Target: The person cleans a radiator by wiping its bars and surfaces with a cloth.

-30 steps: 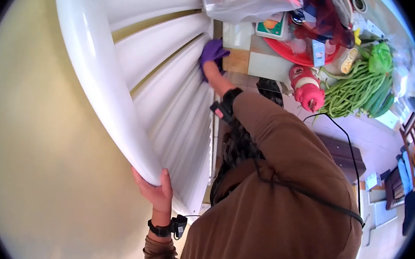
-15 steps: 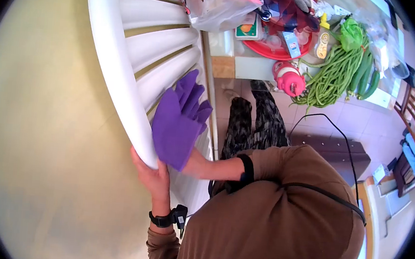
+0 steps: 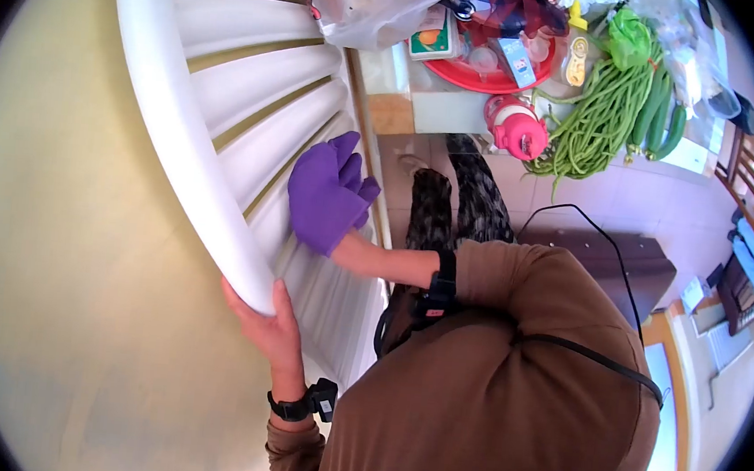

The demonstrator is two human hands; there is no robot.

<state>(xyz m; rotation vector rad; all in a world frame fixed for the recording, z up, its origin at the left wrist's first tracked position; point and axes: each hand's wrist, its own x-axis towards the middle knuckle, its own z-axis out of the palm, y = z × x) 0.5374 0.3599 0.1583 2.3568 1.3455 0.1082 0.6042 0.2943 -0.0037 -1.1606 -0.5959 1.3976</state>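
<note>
- The left hand (image 3: 270,329) is clamped around the lower end of a curved white rail (image 3: 186,163), thumb on one side and fingers on the other; a black wristband (image 3: 292,408) circles that wrist.
- The right hand (image 3: 347,246) is mostly under a purple cloth (image 3: 325,198); the fingers are hidden, so I cannot tell how far they are closed; another black wristband (image 3: 442,280) sits at this wrist.
- The purple cloth is over the white slats (image 3: 269,85), between the rail and the frame's far edge; its loose folds point away from the wrist; I cannot tell how firmly it presses.
- The two hands are apart, the right farther up the slats than the left.
- Beyond the frame is a tabletop (image 3: 448,115); a clear plastic bag (image 3: 379,10) is beside the slats; a red tray (image 3: 473,79) holds a light-blue box (image 3: 516,62); a pink bottle (image 3: 520,133) stands near the edge, close to long green beans (image 3: 597,120); cucumbers (image 3: 658,116) lie just beside the beans.
</note>
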